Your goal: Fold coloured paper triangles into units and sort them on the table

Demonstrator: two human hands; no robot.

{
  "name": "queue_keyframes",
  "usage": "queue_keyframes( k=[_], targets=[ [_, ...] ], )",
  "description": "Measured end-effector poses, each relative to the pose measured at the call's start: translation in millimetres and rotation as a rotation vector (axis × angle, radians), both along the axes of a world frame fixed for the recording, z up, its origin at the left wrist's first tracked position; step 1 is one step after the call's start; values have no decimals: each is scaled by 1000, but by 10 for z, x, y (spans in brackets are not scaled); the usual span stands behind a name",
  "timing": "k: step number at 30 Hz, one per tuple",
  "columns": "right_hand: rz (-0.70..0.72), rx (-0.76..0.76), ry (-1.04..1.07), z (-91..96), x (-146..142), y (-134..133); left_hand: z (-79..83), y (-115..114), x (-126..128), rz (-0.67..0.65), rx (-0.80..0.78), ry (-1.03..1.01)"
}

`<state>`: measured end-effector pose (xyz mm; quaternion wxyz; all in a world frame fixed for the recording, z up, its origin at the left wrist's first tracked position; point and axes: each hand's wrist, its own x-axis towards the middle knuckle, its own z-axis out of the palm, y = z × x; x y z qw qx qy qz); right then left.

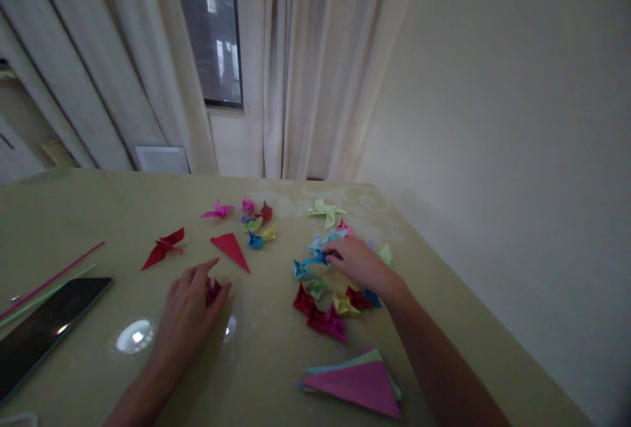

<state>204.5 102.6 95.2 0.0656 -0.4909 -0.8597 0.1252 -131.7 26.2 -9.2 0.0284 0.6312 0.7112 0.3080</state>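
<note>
My left hand point(190, 302) rests on the table, its fingers curled around a dark magenta folded paper piece point(213, 291) and the index finger reaching past it. My right hand point(357, 259) is over a loose ring of small folded paper pieces. Its thumb and fingers close on a blue folded paper piece point(319, 257), partly hidden by the fingertips. Around it lie a light blue piece point(300, 270), a green one point(317, 288), a yellow one point(344, 305) and several red ones. Beyond my left fingers lies a flat red kite-shaped paper point(231, 249).
A red paper crane point(165, 247) and a pink crane point(217, 210) stand farther back. A pale green pinwheel shape point(325, 213) lies behind the ring. Folded paper sheets point(352, 384) are stacked in front. At left are a dark tablet point(49, 328) and thin paper strips point(54, 277).
</note>
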Motion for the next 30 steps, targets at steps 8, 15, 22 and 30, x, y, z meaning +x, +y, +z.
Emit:
queue_keyframes(
  k=[8,15,22,30],
  targets=[
    [-1,-65,-176,-81,47,11,-31,13,192,-162,141,-175],
    [-57,-60,-253,-93,13,-18,-108,50,74,-245,80,-199],
    [-160,-28,-340,59,-35,-140,39,-18,108,-183,372,-35],
    [93,81,73,286,-275,-435,271,-295,489,-402,420,-288]
  ],
)
